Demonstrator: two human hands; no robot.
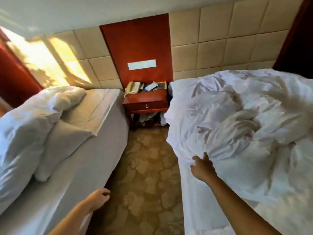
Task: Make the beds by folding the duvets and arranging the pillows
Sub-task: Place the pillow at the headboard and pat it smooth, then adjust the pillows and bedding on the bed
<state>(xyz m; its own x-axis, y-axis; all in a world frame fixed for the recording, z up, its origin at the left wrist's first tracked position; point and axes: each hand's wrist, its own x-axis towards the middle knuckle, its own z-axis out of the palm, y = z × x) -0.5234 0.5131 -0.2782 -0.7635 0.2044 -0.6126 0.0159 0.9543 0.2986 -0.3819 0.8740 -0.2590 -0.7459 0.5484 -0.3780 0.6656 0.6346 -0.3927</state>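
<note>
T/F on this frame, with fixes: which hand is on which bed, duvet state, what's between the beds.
1. The right hand touches the crumpled duvet on the right bed. True.
2. That duvet is neatly folded. False: it lies rumpled.
3. The left hand holds a pillow. False: it is empty, by the left bed's edge.
4. A nightstand with a telephone stands between the beds. True.

rumpled white duvet (237,116) heaped on right bed (203,209)
</note>
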